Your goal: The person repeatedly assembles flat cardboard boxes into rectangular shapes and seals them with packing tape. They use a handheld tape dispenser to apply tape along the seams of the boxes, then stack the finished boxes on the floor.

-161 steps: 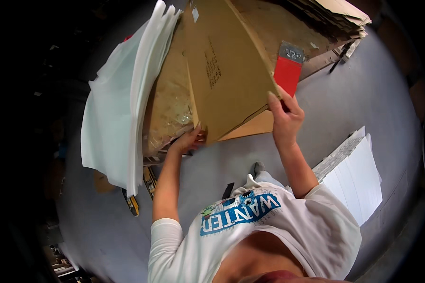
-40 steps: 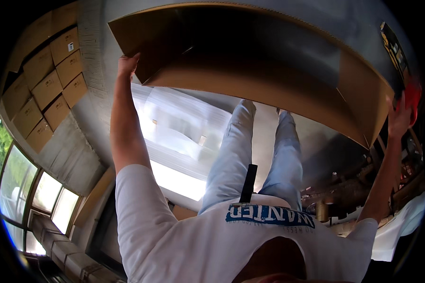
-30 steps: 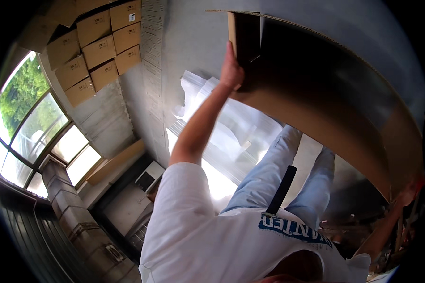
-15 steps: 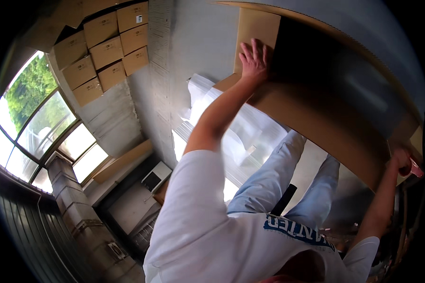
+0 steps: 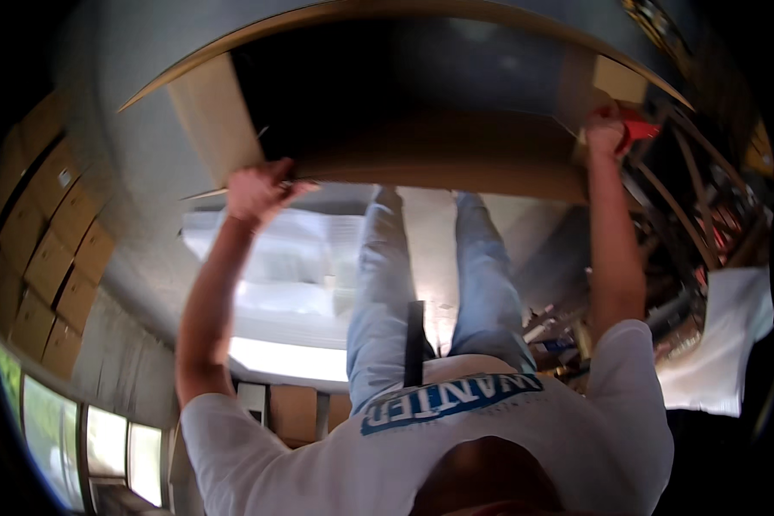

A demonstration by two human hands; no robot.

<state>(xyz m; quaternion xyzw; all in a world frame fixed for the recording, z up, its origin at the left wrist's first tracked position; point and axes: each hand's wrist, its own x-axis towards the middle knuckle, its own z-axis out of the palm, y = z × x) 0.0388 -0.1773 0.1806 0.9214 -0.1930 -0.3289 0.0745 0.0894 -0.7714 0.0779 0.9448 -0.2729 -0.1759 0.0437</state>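
A large open cardboard box [image 5: 439, 159] stretches in front of me, with its flaps spread and its inside in deep shadow. My left hand [image 5: 258, 193] grips the near left corner, its fingers curled at the edge. At the near right corner, my right hand [image 5: 606, 133] is closed round a red hand-held tool [image 5: 638, 129], whose exact kind is blurred. That hand also lies against the box's right side; whether it grips the cardboard too, I cannot tell. The left side flap [image 5: 215, 116] and the far flap [image 5: 387, 10] stand folded outward.
Translucent plastic sheeting [image 5: 288, 258] lies on the floor by my legs. Stacked cartons [image 5: 52, 249] stand at the left, above windows [image 5: 52, 421]. Metal framing [image 5: 692, 181] and mixed clutter crowd the right, beside a white sheet [image 5: 722, 344].
My view has turned, bringing the box across the middle. My left hand, earlier spread flat on the left flap, now grips the near corner. The red tool stays in my right hand.
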